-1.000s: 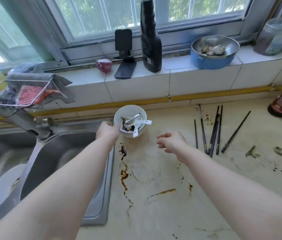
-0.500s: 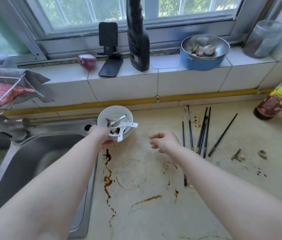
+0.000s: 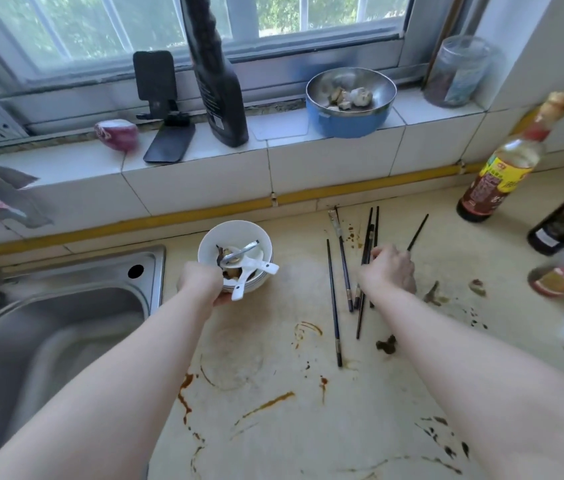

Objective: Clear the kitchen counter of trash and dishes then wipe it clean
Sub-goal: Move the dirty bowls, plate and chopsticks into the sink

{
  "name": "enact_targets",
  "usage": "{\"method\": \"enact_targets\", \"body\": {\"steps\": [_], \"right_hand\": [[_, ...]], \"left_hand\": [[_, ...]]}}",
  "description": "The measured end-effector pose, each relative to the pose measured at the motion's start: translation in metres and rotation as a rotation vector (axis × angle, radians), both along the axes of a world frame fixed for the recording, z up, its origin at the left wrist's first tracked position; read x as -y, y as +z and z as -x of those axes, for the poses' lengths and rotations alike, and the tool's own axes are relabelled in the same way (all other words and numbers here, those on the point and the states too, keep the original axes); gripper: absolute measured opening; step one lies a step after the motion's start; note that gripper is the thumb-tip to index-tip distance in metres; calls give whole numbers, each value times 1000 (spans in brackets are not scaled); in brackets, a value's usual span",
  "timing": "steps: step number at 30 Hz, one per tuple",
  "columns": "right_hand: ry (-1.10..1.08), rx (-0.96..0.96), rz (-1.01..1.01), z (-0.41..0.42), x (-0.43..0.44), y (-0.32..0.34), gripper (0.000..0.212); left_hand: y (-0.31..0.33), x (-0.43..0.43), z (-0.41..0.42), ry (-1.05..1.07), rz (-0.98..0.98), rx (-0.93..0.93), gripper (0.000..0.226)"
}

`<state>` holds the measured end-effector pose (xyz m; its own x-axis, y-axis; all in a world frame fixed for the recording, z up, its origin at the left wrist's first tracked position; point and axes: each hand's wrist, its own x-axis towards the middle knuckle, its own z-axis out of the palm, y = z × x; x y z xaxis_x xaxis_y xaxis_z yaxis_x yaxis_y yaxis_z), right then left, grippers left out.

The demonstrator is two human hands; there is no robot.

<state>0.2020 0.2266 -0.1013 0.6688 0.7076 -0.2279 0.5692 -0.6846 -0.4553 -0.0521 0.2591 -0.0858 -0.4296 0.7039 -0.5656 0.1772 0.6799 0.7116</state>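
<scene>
- Since the earlier frame: right hand [image 3: 389,271] has gone from hovering empty over bare bench to down on the chopsticks [image 3: 363,268]; the view has swung right, so more bottles show and less sink.
- Left hand [image 3: 200,284] is closed on the near rim of the white bowl stack [image 3: 235,251], thumb under the edge. White spoons [image 3: 251,275] and food scraps sit inside.
- Right hand is curled over the chopstick cluster; fingers are hidden from here, so I can't tell if the grip is closed yet.
- Progress: early, by my read. No wiping has started. Bowls aren't yet in the sink [image 3: 65,327], just left of the left hand.
- Left to do: chopsticks lie loose either side of the right hand, scraps [image 3: 386,345] just near of it and more to its right.
- Bench [image 3: 273,438]: pale, with brown sauce trails and ring marks between and near of both hands.
- Room: tiled window sill beyond the hands with onion [image 3: 116,134], phone stand [image 3: 166,109], dark bottle [image 3: 218,84], blue-sided metal bowl [image 3: 349,102]. Sauce bottles [image 3: 495,178] stand far right of the right hand.
</scene>
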Motion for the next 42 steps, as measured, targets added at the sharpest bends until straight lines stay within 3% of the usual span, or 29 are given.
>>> {"method": "enact_targets", "body": {"steps": [4,10,14,16,22,27,33,38,42], "right_hand": [[-24,-19,2,-17,0,-1,42],[111,-192,-78,-8,-9,-5,20],[159,-241,-77,2,-28,-4,20],[161,-242,-67,4,-39,-4,22],[154,-163,13,-5,-72,-5,24],[196,-129,105,-8,-92,-8,30],[190,-37,191,-2,-96,-17,16],[175,-63,33,-5,-81,-7,18],[286,-260,-191,9,-58,8,13]], "left_hand": [[4,-1,-4,-36,-1,-24,21],[16,1,-5,-110,98,-68,27],[26,-6,-13,-224,16,-404,43],[28,-11,-18,-249,-62,-481,45],[27,-25,-22,-149,-136,-480,57],[24,-30,-10,-33,-164,-395,53],[20,-27,4,1,-162,-396,48],[26,-18,2,13,-154,-369,46],[33,-6,-3,2,-187,-322,42]]}}
